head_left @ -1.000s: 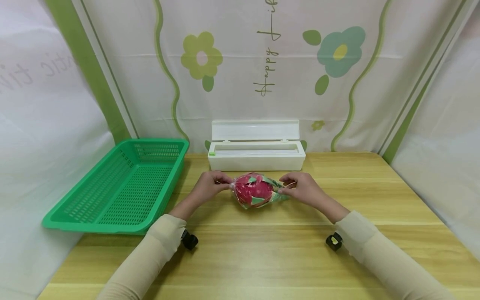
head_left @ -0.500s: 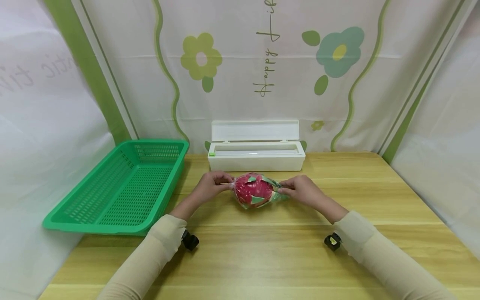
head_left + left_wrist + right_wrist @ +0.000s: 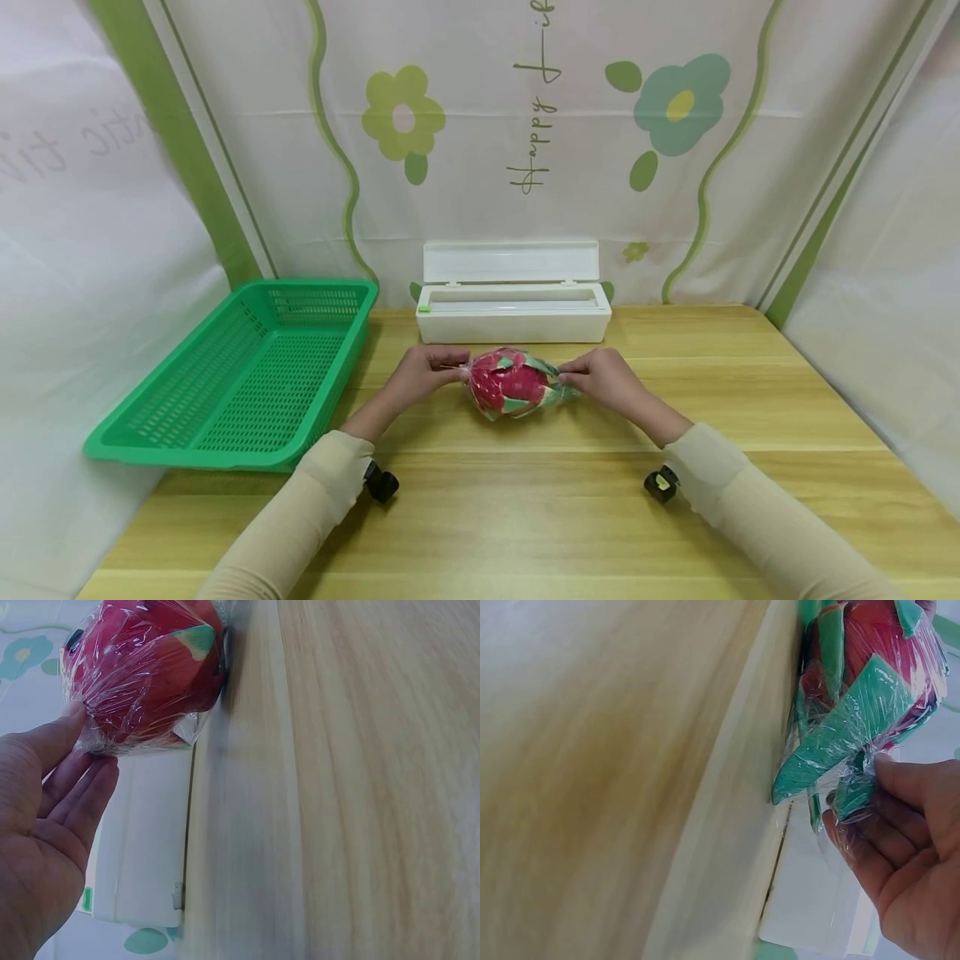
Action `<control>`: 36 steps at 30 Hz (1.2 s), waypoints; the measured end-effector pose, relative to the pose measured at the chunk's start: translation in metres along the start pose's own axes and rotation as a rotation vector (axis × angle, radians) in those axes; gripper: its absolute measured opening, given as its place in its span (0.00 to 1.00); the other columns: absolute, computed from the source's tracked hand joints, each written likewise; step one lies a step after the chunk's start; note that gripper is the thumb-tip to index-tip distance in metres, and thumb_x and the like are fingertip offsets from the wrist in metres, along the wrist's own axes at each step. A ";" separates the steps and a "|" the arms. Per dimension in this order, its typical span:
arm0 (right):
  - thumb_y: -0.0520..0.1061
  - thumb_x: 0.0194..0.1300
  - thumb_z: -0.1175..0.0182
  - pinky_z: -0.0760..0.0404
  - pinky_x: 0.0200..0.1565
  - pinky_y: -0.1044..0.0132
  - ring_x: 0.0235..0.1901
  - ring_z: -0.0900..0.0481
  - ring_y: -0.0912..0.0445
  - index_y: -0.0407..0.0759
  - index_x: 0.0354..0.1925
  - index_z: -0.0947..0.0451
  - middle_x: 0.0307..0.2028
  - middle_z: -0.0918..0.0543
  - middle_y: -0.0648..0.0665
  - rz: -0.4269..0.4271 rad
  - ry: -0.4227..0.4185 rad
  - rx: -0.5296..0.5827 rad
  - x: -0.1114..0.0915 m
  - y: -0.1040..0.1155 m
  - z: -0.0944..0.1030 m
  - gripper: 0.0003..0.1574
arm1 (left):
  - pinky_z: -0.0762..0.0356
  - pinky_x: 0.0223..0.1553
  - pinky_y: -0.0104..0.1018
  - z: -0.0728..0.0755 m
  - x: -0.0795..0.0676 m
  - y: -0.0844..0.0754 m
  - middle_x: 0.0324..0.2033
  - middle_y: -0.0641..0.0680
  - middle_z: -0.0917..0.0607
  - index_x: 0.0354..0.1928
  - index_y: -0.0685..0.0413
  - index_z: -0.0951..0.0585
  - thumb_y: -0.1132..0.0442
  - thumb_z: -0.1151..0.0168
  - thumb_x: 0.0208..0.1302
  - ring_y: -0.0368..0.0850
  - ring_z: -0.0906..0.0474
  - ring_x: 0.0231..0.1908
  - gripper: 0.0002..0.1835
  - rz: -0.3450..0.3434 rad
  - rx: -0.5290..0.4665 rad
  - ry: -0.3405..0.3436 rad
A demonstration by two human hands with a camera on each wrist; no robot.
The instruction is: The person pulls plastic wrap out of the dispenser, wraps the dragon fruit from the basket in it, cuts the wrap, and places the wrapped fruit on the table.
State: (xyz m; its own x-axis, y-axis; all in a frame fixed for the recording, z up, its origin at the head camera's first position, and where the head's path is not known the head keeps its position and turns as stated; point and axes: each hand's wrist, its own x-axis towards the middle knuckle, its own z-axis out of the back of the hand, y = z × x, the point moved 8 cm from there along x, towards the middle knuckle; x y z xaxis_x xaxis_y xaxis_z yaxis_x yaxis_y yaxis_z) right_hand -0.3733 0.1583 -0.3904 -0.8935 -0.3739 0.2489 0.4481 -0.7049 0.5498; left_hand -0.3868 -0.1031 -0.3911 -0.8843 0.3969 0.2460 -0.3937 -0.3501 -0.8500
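A red dragon fruit (image 3: 510,385) with green scales lies on the wooden table, wrapped in clear plastic film. At its left end, my left hand (image 3: 422,377) pinches the gathered film between thumb and fingers; the left wrist view shows the bunched wrap (image 3: 94,739) at the fingertips. On the other side my right hand (image 3: 606,382) pinches the film around the leafy tip. In the right wrist view the green scales (image 3: 855,784) show through crinkled film beside the thumb.
Behind the fruit stands a white cling film box (image 3: 513,327) with its lid raised. A green plastic basket (image 3: 322,400) sits at the left of the table (image 3: 525,517). Printed fabric (image 3: 487,167) hangs along the back and sides.
The right fingers, slightly spread around the film a second ago, have closed on it at the fruit's tip. The left hand keeps its pinch; the fruit has hardly moved.
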 end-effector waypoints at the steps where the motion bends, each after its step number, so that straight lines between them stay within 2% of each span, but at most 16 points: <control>1: 0.40 0.62 0.33 0.17 0.37 0.60 0.40 0.15 0.49 0.38 0.40 0.13 0.36 0.13 0.42 -0.002 -0.007 0.004 0.000 0.000 0.000 0.09 | 0.19 0.43 0.34 0.000 0.000 -0.001 0.46 0.57 0.15 0.51 0.63 0.17 0.66 0.32 0.60 0.48 0.18 0.46 0.17 -0.012 0.013 0.006; 6: 0.39 0.61 0.32 0.18 0.32 0.64 0.35 0.15 0.53 0.38 0.38 0.12 0.33 0.12 0.43 -0.006 -0.029 0.024 0.001 -0.002 0.000 0.07 | 0.18 0.40 0.34 -0.001 0.000 -0.001 0.44 0.56 0.15 0.47 0.59 0.14 0.65 0.32 0.60 0.48 0.19 0.42 0.13 -0.037 0.041 0.010; 11: 0.38 0.59 0.31 0.18 0.31 0.65 0.32 0.15 0.56 0.39 0.35 0.12 0.31 0.12 0.45 0.009 -0.051 0.022 0.002 0.000 0.001 0.05 | 0.19 0.40 0.35 -0.001 -0.002 -0.007 0.45 0.58 0.16 0.45 0.62 0.14 0.67 0.33 0.61 0.48 0.20 0.42 0.11 -0.010 0.043 0.002; 15: 0.37 0.57 0.30 0.18 0.31 0.66 0.31 0.16 0.57 0.39 0.34 0.12 0.30 0.12 0.45 0.019 -0.064 0.015 0.003 0.001 0.000 0.04 | 0.19 0.43 0.35 -0.001 0.000 -0.001 0.48 0.56 0.15 0.42 0.60 0.13 0.65 0.33 0.62 0.47 0.18 0.46 0.08 0.048 0.036 -0.001; 18: 0.37 0.57 0.30 0.19 0.30 0.67 0.30 0.16 0.59 0.39 0.33 0.12 0.29 0.13 0.46 0.022 -0.072 0.013 0.004 0.000 0.000 0.04 | 0.20 0.45 0.34 -0.001 0.003 0.010 0.47 0.51 0.14 0.42 0.56 0.12 0.62 0.33 0.62 0.43 0.19 0.48 0.09 0.080 0.008 -0.008; 23: 0.37 0.57 0.30 0.19 0.30 0.67 0.29 0.16 0.59 0.40 0.33 0.12 0.29 0.13 0.46 0.038 -0.089 0.007 0.006 0.001 0.002 0.03 | 0.20 0.47 0.36 -0.001 0.004 0.014 0.45 0.49 0.14 0.41 0.54 0.12 0.59 0.32 0.61 0.43 0.19 0.49 0.09 0.100 0.010 -0.014; 29: 0.37 0.58 0.31 0.19 0.31 0.66 0.30 0.17 0.59 0.40 0.33 0.12 0.29 0.13 0.47 0.044 -0.077 -0.006 0.008 0.002 0.003 0.03 | 0.20 0.46 0.36 0.000 0.005 0.017 0.45 0.49 0.14 0.40 0.54 0.12 0.59 0.32 0.61 0.44 0.18 0.49 0.08 0.098 0.007 -0.022; 36: 0.38 0.60 0.32 0.21 0.31 0.65 0.30 0.19 0.60 0.40 0.35 0.12 0.31 0.13 0.47 0.010 -0.046 0.014 0.009 -0.003 0.000 0.04 | 0.19 0.43 0.36 0.000 0.003 0.015 0.43 0.51 0.13 0.41 0.56 0.12 0.61 0.32 0.62 0.44 0.17 0.45 0.09 0.108 -0.031 -0.026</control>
State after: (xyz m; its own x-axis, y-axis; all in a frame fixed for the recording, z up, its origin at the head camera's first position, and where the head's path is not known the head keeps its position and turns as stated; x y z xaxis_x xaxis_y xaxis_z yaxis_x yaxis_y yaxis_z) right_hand -0.3827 0.1574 -0.3894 -0.8897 -0.3525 0.2902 0.4566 -0.6928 0.5582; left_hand -0.3956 -0.1073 -0.4031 -0.9277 0.3357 0.1636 -0.2878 -0.3634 -0.8861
